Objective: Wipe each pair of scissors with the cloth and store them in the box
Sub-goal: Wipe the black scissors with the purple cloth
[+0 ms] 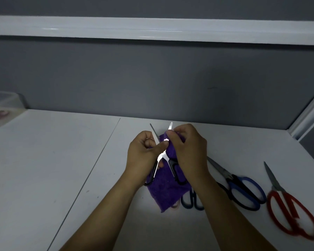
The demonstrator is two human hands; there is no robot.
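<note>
My left hand (pixel 143 156) grips a pair of black-handled scissors (pixel 174 169) held above the white table, blades spread apart and pointing away from me. My right hand (pixel 188 151) presses a purple cloth (pixel 166 192) around the right blade; the rest of the cloth hangs down under the handles. On the table to the right lie blue-handled scissors (pixel 243 189) and red-handled scissors (pixel 294 214). Small dark-blue handles (pixel 190 201) show beside the cloth, partly hidden by my right forearm. A clear plastic box (pixel 2 107) stands at the far left.
The white table (pixel 62 160) has a seam running diagonally left of my hands. A grey partition wall with a white rail stands behind, and another partition closes the right side. Something pinkish lies inside the box.
</note>
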